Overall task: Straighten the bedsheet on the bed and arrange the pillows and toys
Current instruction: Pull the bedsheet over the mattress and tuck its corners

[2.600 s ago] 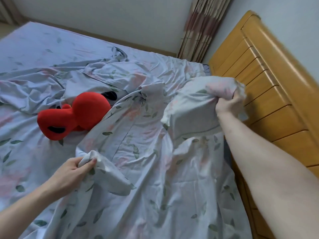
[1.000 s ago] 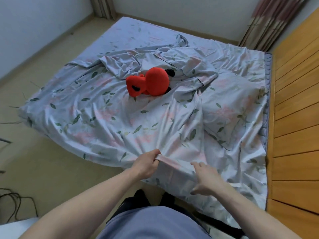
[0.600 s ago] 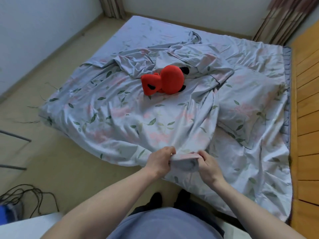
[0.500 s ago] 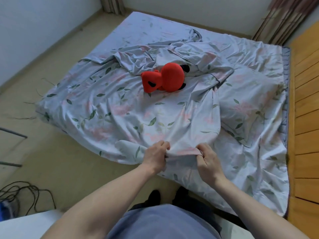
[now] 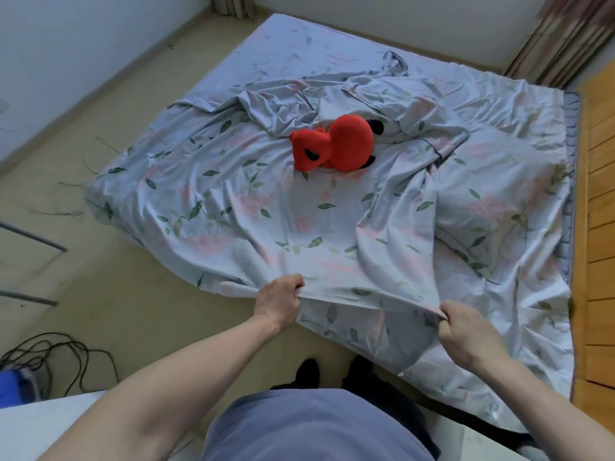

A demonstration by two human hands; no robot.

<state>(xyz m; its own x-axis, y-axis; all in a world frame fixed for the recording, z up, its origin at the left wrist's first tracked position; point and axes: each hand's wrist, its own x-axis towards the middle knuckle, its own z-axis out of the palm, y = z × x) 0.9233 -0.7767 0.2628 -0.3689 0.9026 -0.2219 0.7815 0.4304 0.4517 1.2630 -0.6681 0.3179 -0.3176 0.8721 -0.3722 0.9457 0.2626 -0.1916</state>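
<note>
From the head camera, the left hand (image 5: 279,302) and right hand (image 5: 466,331) are each clenching the near edge of the bedsheet (image 5: 253,207), set apart with the hem stretching between them. A red plush toy (image 5: 336,147) is lying mid-bed among rumpled folds, and a pillow (image 5: 492,197) is sitting beside the wooden headboard (image 5: 599,181).

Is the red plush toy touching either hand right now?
No: the red plush toy lies mid-bed, well apart from the left hand and right hand, which both grip the bedsheet edge.
</note>
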